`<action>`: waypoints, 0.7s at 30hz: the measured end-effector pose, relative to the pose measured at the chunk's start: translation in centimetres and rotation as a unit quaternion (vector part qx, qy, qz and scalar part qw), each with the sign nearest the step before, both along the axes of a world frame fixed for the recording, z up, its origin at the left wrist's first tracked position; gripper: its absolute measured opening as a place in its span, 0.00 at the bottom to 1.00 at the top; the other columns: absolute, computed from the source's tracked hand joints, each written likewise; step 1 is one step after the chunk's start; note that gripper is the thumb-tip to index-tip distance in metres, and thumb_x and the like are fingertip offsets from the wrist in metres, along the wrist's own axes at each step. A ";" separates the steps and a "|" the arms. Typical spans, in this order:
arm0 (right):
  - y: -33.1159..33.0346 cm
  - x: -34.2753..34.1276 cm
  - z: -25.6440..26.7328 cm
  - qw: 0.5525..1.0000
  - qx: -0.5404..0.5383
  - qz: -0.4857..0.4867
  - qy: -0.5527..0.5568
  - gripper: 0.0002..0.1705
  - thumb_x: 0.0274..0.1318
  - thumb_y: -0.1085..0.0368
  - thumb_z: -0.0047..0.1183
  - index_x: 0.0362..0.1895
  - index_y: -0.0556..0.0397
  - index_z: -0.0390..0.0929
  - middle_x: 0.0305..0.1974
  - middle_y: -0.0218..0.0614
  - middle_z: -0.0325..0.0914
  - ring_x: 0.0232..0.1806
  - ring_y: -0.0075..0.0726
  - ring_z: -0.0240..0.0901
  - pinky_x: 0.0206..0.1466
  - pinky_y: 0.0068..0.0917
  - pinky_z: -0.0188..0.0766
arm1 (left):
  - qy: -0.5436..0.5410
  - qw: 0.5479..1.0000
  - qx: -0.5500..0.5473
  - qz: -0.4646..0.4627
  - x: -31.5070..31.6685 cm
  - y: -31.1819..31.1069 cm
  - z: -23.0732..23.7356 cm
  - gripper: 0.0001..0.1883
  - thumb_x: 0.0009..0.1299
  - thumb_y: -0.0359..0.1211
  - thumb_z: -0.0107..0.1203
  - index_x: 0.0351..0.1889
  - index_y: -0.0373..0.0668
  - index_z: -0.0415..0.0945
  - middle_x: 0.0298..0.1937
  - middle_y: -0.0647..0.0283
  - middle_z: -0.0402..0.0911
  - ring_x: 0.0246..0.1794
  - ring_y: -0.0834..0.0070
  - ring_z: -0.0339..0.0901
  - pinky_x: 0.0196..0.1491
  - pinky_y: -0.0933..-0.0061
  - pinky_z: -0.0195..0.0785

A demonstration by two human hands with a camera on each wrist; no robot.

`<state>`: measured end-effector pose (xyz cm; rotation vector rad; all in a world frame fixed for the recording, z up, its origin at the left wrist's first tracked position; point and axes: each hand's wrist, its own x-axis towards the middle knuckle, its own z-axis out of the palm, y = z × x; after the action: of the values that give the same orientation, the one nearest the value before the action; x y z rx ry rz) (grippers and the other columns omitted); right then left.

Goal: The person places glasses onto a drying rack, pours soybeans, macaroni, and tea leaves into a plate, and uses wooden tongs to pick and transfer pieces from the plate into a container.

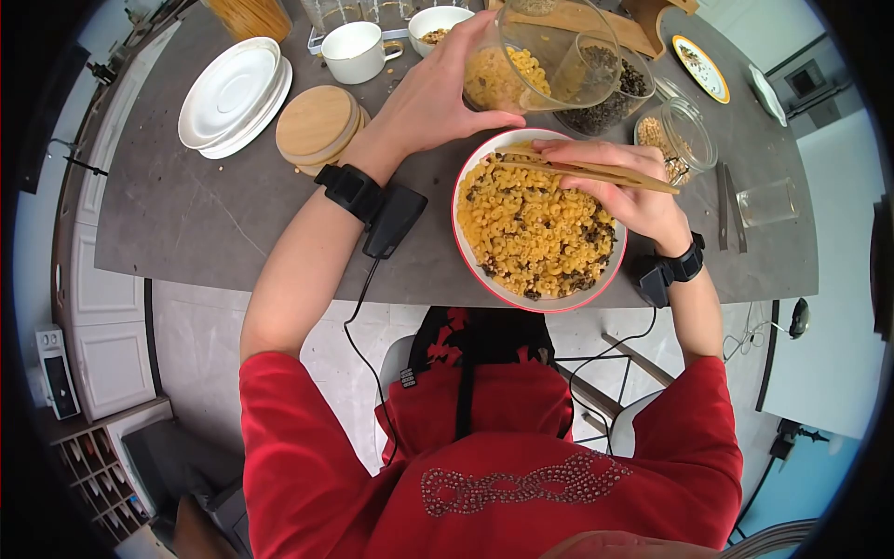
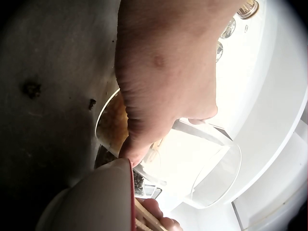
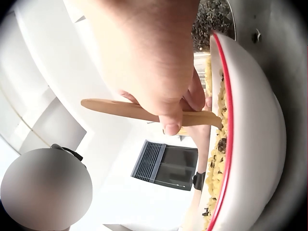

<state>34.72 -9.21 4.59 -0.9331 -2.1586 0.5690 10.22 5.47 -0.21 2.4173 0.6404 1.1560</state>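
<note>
My left hand (image 1: 430, 101) grips a tilted glass jar (image 1: 575, 70) by its side, just beyond the far rim of a bowl. Macaroni (image 1: 521, 76) lies inside the jar, at its lower left. The white bowl (image 3: 257, 130) with a red rim is full of macaroni (image 1: 535, 219) mixed with dark dried bits. Over the bowl's far right side, my right hand (image 1: 643, 191) holds wooden tongs (image 1: 610, 171), pinched between thumb and fingers. The tips of the tongs reach down to the pasta at the bowl's far edge, as the right wrist view shows.
Behind the bowl stand a glass jar of dark dried pieces (image 1: 596, 116) and an open jar of kernels (image 1: 655, 137). Metal tweezers (image 1: 733, 210) and a drinking glass (image 1: 768, 202) lie at right. White plates (image 1: 228, 93), round wooden lids (image 1: 315, 124) and a white cup (image 1: 354, 51) are at left.
</note>
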 end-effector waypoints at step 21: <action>0.2 0.9 0.0 0.990 -0.035 -0.086 0.109 0.14 0.68 0.69 0.62 0.54 0.60 0.85 0.52 0.38 0.89 0.52 0.34 0.87 0.54 0.30 0.84 | 0.010 1.000 0.002 0.004 0.0 0.3 -0.1 0.62 0.54 0.58 0.79 0.80 0.43 0.53 0.75 0.46 0.68 0.71 0.46 0.72 0.69 0.52 0.71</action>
<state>35.63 -9.05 4.54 -1.0341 -1.8545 0.6336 10.23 5.77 -0.34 2.4354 0.6542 1.1376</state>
